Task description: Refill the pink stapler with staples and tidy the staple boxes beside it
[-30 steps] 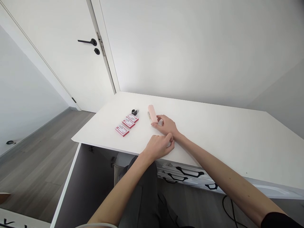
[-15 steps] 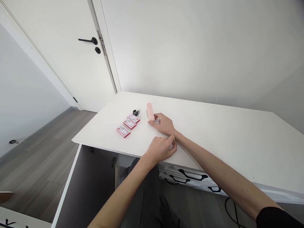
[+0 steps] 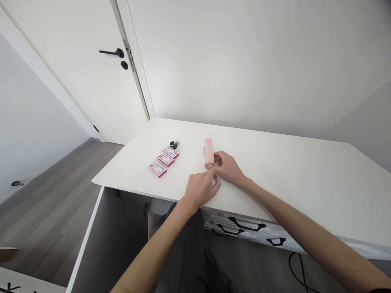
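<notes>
– Pale pink plastic stapler [image 3: 209, 149]: where is it on the white table [image 3: 305, 183]?
– About halfway between the far edge and the near edge, towards the left side. The right hand [image 3: 228, 167] has it by its near end. The fingers [image 3: 215, 161] are closed around that end, and the other end points to the far edge.
– And the left hand [image 3: 201, 188]?
– It is close to the near edge, just beside the right one. Its fingers are curled, thumb against forefinger. Whether something small is pinched there, I cannot tell.
– How will the stapler handle?
– I judge it light and stiff, with a smooth shell that may slip a little. The two halves can hinge open, so it is better held across both long sides, near the middle.
– What else is there?
– Three small red and white cardboard boxes [image 3: 165, 159] in a row towards the left corner, and a small black clip [image 3: 174, 144] just beyond them.
</notes>
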Tool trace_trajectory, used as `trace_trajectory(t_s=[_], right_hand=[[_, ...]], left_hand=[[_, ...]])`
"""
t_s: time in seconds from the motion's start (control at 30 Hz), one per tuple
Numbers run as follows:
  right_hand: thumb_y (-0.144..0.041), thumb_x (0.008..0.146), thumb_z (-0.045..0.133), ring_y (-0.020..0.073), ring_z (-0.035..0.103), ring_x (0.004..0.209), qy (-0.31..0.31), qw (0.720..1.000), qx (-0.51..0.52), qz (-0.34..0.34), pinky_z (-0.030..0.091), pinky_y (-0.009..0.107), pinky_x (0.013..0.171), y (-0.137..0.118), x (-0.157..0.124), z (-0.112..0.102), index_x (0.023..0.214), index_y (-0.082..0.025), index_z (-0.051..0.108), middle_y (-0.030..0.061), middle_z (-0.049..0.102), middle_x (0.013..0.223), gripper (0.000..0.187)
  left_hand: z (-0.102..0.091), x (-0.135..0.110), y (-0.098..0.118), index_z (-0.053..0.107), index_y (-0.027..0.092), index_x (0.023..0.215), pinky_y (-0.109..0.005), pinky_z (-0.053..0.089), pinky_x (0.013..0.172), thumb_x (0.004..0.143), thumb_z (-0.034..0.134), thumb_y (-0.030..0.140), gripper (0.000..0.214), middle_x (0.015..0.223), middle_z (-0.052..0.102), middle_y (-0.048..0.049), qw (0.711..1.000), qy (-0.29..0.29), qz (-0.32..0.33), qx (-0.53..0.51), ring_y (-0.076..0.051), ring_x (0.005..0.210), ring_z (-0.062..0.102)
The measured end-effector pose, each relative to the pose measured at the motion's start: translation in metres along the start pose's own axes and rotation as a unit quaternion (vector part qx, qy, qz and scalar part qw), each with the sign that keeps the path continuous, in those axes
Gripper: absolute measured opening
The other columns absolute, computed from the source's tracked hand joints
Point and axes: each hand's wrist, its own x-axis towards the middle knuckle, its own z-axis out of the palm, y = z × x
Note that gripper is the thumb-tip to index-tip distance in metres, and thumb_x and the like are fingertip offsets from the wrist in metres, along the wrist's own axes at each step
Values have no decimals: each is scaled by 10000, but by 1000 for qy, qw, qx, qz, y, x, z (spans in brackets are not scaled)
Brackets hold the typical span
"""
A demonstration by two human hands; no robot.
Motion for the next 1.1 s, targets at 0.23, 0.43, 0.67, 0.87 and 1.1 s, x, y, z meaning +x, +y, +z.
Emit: trace_trajectory(t_s=[0.23,0.43,0.67,0.87,1.1], right_hand=[[-543,869,722,223,607,822,28,998,-29,50,462,348,723,33,-71,-52,993,-232,638,47,696,942,345],[-609,903,702,249,629,876,10,996,-34,85,473,365,747,39,-111,-77,1070,-245,643,65,711,995,405],[-667,934,666,272,653,975,-30,994,-31,97,521,415,837,44,-125,-89,1195,-264,644,74,720,1102,481],[-676,941,663,277,662,1088,-16,997,3,74,542,451,981,60,-138,-97,1355,-276,582,84,710,1201,582],[-638,1002,598,244,664,1041,5,997,23,69,550,435,979,67,-149,-106,1362,-303,578,62,712,1159,492]], left_hand=[[-24,-6,-39,636,198,1017,-463,474,970,1008,541,257,112,1024,717,-115,984,160,-36,75,-316,1070,651],[-53,-19,-101,533,88,1397,-618,293,1190,941,648,408,569,1470,549,-256,958,160,-189,143,-468,1439,402],[-61,-25,-121,445,109,1486,-586,336,1191,969,585,540,688,1456,617,-223,968,97,-224,65,-426,1418,484],[-67,-34,-122,479,154,1470,-556,460,1097,942,643,595,708,1383,664,-189,968,109,-226,21,-409,1333,550],[-64,-44,-84,506,224,1441,-529,503,1065,941,710,556,634,1347,666,-142,991,104,-84,5,-367,1293,563]])
